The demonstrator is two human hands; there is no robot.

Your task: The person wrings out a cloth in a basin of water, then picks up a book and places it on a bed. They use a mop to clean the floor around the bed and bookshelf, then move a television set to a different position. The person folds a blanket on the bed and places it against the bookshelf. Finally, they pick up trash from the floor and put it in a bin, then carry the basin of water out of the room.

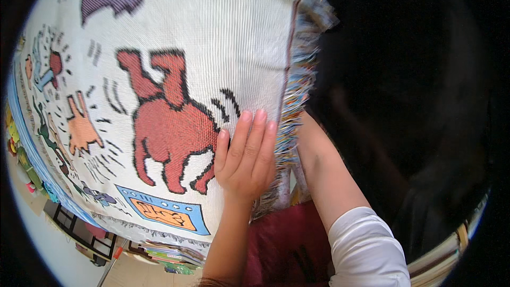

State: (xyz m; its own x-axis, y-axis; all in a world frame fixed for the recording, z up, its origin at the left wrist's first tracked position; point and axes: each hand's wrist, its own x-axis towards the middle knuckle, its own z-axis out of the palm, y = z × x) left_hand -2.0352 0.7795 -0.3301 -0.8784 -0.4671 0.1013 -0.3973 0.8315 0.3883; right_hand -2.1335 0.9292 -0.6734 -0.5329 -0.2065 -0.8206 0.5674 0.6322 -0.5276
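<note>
A white woven throw blanket (247, 40) with cartoon figures spreads before me. The largest whole figure on it is a red one (175, 131) outlined in black. My left hand (247, 163) lies on the blanket beside this figure, close to the hem, back of the hand up. Its fingers are stretched out and slightly apart; the thumb is hidden. Along the right edge runs a multicoloured fringe (297, 115). My right forearm (322, 163), below a white sleeve, passes behind that fringe. The right hand is out of view there.
Blue striped fabric (36, 163) shows beyond the blanket at the left, with colourful plush-like items (26, 167) past it. Below are a black frame (75, 227) and a stack of books (173, 253). Dark red fabric (287, 243) lies between my arms. The right side is very dark.
</note>
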